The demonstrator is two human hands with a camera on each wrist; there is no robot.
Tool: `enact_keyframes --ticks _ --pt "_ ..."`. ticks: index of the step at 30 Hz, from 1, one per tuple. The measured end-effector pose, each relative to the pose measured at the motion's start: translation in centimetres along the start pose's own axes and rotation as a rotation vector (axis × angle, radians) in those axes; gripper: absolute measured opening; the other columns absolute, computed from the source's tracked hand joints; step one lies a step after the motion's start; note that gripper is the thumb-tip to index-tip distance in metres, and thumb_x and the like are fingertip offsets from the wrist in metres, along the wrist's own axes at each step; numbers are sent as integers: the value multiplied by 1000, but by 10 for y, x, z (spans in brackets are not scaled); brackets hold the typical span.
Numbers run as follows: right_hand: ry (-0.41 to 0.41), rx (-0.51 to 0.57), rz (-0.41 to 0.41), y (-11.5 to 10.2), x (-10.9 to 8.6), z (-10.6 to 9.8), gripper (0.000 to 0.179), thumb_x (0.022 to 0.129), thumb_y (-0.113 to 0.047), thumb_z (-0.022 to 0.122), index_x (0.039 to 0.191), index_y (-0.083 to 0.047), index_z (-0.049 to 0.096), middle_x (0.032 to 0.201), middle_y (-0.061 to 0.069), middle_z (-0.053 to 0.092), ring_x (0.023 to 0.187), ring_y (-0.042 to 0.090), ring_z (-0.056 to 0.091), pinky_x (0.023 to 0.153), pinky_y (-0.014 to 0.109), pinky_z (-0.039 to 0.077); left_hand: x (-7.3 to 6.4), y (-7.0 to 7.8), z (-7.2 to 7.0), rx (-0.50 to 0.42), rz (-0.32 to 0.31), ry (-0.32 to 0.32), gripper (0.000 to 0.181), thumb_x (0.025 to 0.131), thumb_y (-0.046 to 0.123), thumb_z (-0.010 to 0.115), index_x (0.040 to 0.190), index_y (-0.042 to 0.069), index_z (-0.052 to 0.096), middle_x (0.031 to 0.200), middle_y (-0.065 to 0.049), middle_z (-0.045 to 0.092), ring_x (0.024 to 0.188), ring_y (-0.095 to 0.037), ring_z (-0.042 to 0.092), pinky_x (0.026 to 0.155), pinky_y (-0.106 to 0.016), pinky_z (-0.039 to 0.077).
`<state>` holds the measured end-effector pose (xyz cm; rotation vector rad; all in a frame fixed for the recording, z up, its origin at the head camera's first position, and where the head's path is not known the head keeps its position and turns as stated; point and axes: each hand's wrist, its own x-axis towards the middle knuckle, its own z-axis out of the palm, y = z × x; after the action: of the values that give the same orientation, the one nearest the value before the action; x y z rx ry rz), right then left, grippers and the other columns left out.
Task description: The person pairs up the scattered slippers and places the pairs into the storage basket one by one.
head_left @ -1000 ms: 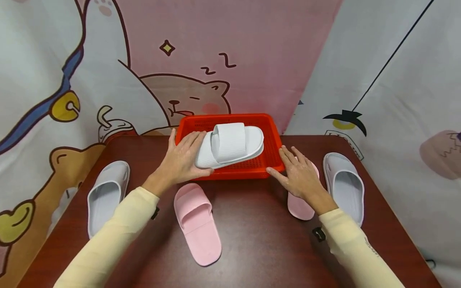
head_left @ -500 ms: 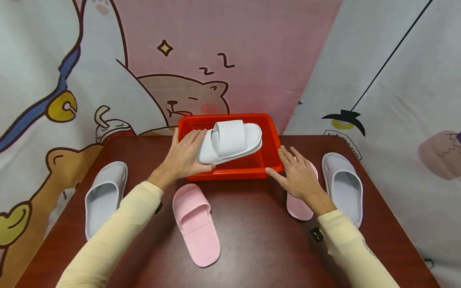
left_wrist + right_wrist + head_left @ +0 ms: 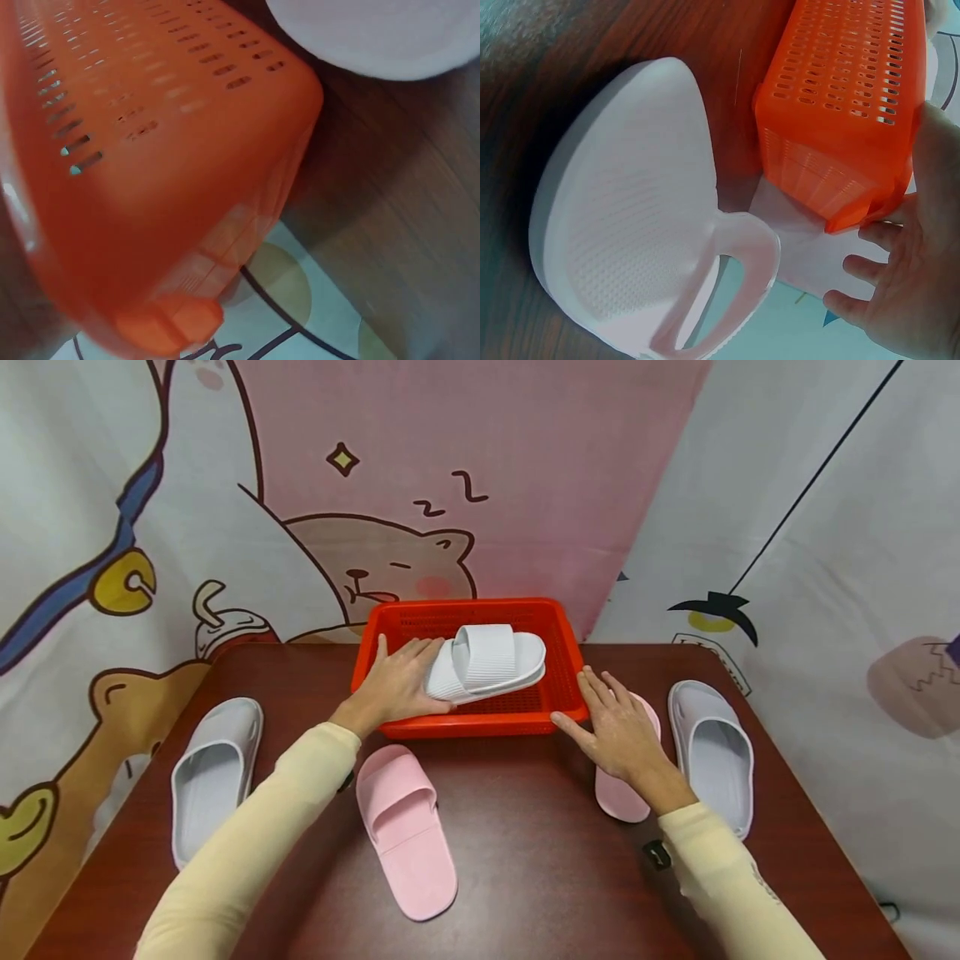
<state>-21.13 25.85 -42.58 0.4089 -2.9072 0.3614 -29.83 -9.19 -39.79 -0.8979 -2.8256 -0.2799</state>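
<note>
My left hand (image 3: 401,683) grips a white slide slipper (image 3: 491,660) by its heel end. The slipper is over or inside the red plastic basket (image 3: 480,725), its toe pointing right; whether it touches the bottom I cannot tell. At the basket's right front corner, my right hand (image 3: 618,731) has its fingers extended and touches the rim, as the right wrist view shows with the hand (image 3: 900,277) beside the basket (image 3: 840,157). Beneath the right hand lies a pink slipper (image 3: 622,795), partly covered. The left wrist view shows only the basket wall (image 3: 172,210), not the hand.
Another pink slipper (image 3: 412,852) lies in front of the basket, left of centre. Grey clogs stand on the brown table (image 3: 540,860), one at the left (image 3: 217,768) and one at the right (image 3: 712,752). A printed curtain (image 3: 540,485) hangs behind the table.
My left hand and the white slipper have shifted a little to the right, rising slightly and then lowering toward the basket. The right hand stays at the basket's right corner.
</note>
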Motion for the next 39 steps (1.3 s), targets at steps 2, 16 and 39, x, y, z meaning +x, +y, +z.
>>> enact_keyframes --ticks 2,16,39 --pt "0 3 1 -1 0 0 88 98 -65 45 156 1 35 161 20 32 148 41 24 116 58 21 3 -1 4 17 3 -20 103 77 65 73 156 8 38 151 -17 48 138 -36 45 111 -73 8" --pt "-27 12 9 -4 2 -1 90 98 -67 42 158 0 32 162 19 28 148 42 22 117 58 18 21 -4 14 100 18 -169 105 76 61 80 155 5 38 152 -19 46 140 -42 41 119 -58 11" --pt "-21 25 31 -2 -2 -1 89 98 -66 44 158 -1 32 163 18 28 147 43 24 117 57 18 39 5 33 141 -84 -333 96 77 50 85 151 7 43 147 -17 45 135 -37 40 109 -57 33"
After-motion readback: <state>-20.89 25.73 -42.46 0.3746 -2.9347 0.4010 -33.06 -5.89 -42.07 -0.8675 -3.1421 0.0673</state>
